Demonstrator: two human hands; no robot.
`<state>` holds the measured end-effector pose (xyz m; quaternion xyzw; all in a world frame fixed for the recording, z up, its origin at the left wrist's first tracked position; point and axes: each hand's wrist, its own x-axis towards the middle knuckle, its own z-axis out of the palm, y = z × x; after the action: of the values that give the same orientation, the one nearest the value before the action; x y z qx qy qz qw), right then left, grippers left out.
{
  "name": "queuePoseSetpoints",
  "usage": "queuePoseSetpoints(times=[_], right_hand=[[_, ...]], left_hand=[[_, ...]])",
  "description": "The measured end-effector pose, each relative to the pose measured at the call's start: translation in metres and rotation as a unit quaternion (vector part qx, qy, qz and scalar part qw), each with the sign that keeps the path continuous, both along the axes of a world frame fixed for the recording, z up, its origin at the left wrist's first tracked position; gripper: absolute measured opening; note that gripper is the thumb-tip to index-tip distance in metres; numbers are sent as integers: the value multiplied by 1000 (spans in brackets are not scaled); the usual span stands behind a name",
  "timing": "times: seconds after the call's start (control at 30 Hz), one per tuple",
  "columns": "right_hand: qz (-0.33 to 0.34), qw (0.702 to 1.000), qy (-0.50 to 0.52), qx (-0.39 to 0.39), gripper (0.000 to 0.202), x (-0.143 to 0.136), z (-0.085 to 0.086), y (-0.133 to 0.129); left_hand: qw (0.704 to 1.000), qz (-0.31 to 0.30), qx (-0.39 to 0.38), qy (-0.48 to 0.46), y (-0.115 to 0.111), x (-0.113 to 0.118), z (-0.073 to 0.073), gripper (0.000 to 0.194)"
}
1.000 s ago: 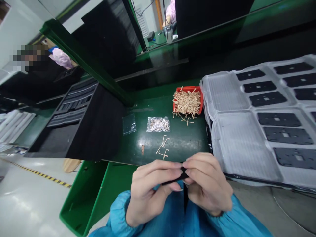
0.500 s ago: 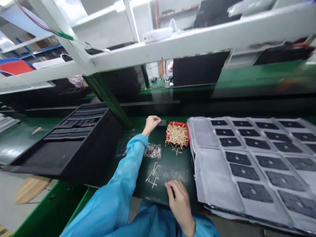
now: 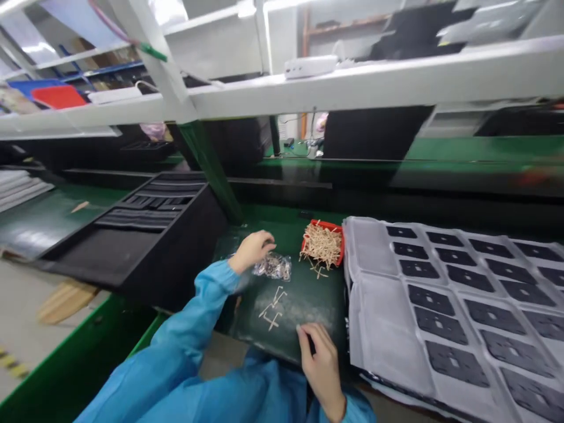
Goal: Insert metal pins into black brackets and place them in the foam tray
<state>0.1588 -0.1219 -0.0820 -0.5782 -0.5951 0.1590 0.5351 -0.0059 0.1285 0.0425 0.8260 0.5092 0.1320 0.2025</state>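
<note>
My left hand [image 3: 254, 249], in a blue sleeve, is over a clear plastic bag of small shiny parts [image 3: 274, 268]. Its fingers are bent and slightly apart, with nothing visible in them. My right hand [image 3: 321, 361] is low over the bench's front edge, thumb and fingertips brought together; whatever they hold, if anything, is too small to see. Several thin, bent tan pieces [image 3: 272, 308] lie on the green bench top between the hands. Beyond them, a red tray [image 3: 341, 247] is heaped with similar tan pieces [image 3: 322, 244], and a few have spilled in front.
Right of the red tray is a pale, sectioned plastic tray [image 3: 383, 329] with rows of flat black plates [image 3: 456, 363]. A deep black box [image 3: 176, 264] stands left, beside a green post [image 3: 211, 170]. A small dark object [image 3: 305, 215] lies behind the red tray. A white beam [image 3: 352, 85] crosses above.
My left hand has drawn back toward me from beside the small dark object to the bag, and its fingers have loosened. My right hand has barely moved. The view has shifted slightly.
</note>
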Motion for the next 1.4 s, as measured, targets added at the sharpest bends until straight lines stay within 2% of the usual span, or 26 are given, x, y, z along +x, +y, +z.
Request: queuePoseSetpoints(times=[0.07, 0.13, 0.2, 0.23, 0.3, 0.37, 0.43, 0.57, 0.67, 0.73, 0.8, 0.93, 1.03, 1.1, 1.23, 1.4], right_hand=[[7, 1000, 4, -17, 19, -1, -3, -1], [10, 999, 2, -30, 18, -2, -5, -1], [11, 999, -2, -42, 17, -3, -6, -1], [12, 999, -4, -47, 17, -3, -6, -1], [14, 998, -4, -56, 18, -3, -6, -2], [14, 998, 2, -63, 19, -1, -5, -3], [16, 997, 15, -70, 21, 1, -3, -4], [18, 994, 60, -89, 26, 3, 8, -3], [33, 986, 109, -121, 31, -3, 23, 2], [60, 975, 145, -156, 31, -10, 36, 7], [95, 958, 184, -198, 30, -18, 49, 13], [178, 902, 280, -278, 39, -29, 73, 25], [218, 856, 351, -311, 44, -33, 84, 31], [226, 833, 387, -324, 44, -35, 88, 33], [226, 804, 428, -345, 40, -39, 88, 35], [222, 788, 449, -359, 38, -39, 90, 37]], left_hand=[[999, 18, -19, -22, -62, -38, -10, 8], [997, 51, -34, -52, -121, -56, -24, 7], [991, 94, -33, -85, -166, -54, -41, 8], [988, 117, -27, -99, -180, -48, -50, 6], [979, 162, -11, -124, -195, -30, -65, 3], [969, 198, -1, -147, -195, -14, -75, 9], [958, 223, -4, -179, -190, -4, -78, 17], [927, 247, -37, -279, -179, -4, -72, 19], [885, 245, -98, -383, -174, -6, -65, 16], [842, 230, -171, -457, -172, -4, -61, 19], [785, 205, -258, -524, -172, -1, -57, 28], [667, 143, -408, -607, -172, 2, -50, 46], [598, 101, -475, -637, -170, 0, -49, 48], [566, 81, -498, -652, -169, -2, -49, 46], [534, 51, -523, -662, -168, -4, -51, 42], [538, 46, -512, -668, -167, -6, -56, 43]])
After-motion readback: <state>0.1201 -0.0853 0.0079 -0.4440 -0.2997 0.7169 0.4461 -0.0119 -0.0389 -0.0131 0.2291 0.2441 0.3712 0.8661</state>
